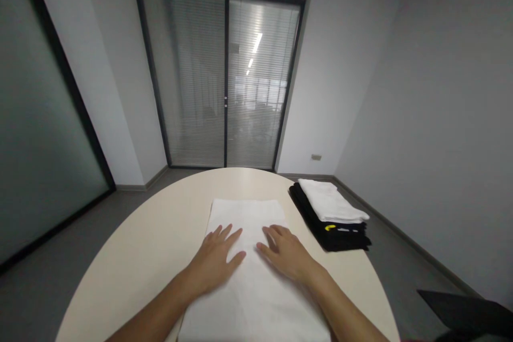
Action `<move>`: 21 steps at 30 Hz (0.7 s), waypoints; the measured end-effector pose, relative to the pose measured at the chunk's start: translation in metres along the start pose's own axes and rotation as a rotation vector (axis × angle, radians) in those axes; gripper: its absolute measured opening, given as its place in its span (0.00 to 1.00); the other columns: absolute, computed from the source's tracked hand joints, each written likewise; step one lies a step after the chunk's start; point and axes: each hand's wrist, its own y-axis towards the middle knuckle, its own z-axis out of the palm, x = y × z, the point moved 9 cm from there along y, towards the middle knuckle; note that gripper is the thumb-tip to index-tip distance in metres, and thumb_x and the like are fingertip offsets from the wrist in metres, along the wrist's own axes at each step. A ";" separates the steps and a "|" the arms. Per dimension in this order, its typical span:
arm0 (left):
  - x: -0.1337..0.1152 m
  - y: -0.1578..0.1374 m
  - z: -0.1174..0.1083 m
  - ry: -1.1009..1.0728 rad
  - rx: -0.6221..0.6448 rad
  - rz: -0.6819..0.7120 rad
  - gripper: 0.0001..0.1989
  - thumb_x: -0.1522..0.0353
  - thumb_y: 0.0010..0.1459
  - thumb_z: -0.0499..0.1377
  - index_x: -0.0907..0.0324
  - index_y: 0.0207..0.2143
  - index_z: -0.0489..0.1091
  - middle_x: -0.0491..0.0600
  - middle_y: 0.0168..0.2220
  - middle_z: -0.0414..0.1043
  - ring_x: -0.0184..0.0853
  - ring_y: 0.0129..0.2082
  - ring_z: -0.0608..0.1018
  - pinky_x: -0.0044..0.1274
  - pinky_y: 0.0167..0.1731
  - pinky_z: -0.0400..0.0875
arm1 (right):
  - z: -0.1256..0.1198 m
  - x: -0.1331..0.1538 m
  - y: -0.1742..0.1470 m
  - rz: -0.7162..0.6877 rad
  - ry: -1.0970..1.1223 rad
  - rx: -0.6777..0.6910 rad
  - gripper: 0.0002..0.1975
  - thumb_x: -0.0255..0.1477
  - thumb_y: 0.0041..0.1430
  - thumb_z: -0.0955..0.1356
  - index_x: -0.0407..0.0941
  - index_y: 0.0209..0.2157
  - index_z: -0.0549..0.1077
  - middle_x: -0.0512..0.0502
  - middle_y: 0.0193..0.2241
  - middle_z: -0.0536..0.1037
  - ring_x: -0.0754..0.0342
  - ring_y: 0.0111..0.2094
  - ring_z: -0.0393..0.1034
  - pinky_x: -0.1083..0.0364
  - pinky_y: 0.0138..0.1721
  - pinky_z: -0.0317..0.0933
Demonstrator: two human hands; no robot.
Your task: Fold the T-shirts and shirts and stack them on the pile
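A white cloth point(248, 299) lies flat in a long strip on the table in front of me, running toward the bottom edge of the view. My left hand point(216, 256) rests on its left side, fingers spread. On its right side lies my right hand point(286, 251), its fingers stretched out and slightly bent, touching the fabric. Neither hand grips anything. Between the two hands a band of the cloth shows. Its near end is cut off by the frame.
At the table's right edge sits a stack of folded black cloth point(308, 224) with a yellow and white mark, topped by a folded white cloth point(332, 200). The round cream table point(132, 262) has a curved edge. A dark object point(465, 310) stands at lower right. Glass doors point(224, 80) are beyond.
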 end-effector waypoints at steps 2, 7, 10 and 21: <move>0.001 -0.006 0.012 -0.011 0.062 0.014 0.32 0.48 0.64 0.50 0.46 0.67 0.56 0.54 0.71 0.47 0.55 0.70 0.49 0.49 0.64 0.48 | 0.016 -0.004 -0.004 0.019 0.009 0.070 0.39 0.56 0.62 0.60 0.47 0.66 0.61 0.35 0.67 0.58 0.35 0.68 0.47 0.37 0.65 0.43; 0.010 0.020 0.011 0.037 0.058 0.010 0.33 0.48 0.62 0.53 0.48 0.66 0.59 0.55 0.70 0.49 0.56 0.70 0.49 0.49 0.64 0.47 | 0.024 -0.020 0.018 -0.016 0.040 0.109 0.40 0.54 0.63 0.60 0.46 0.68 0.55 0.38 0.70 0.47 0.38 0.71 0.34 0.37 0.67 0.35; 0.004 0.029 -0.011 0.067 -0.030 0.045 0.26 0.54 0.63 0.56 0.53 0.60 0.68 0.58 0.64 0.62 0.52 0.65 0.62 0.43 0.62 0.54 | -0.001 -0.013 0.027 -0.087 0.036 0.026 0.31 0.48 0.64 0.63 0.45 0.62 0.66 0.38 0.68 0.56 0.39 0.70 0.43 0.39 0.67 0.40; 0.015 0.000 0.001 -0.003 0.161 0.069 0.35 0.51 0.59 0.58 0.50 0.66 0.59 0.54 0.69 0.53 0.50 0.69 0.55 0.43 0.66 0.47 | 0.024 0.028 -0.008 -0.133 0.111 0.282 0.37 0.54 0.65 0.59 0.50 0.68 0.56 0.43 0.70 0.48 0.40 0.71 0.37 0.39 0.68 0.35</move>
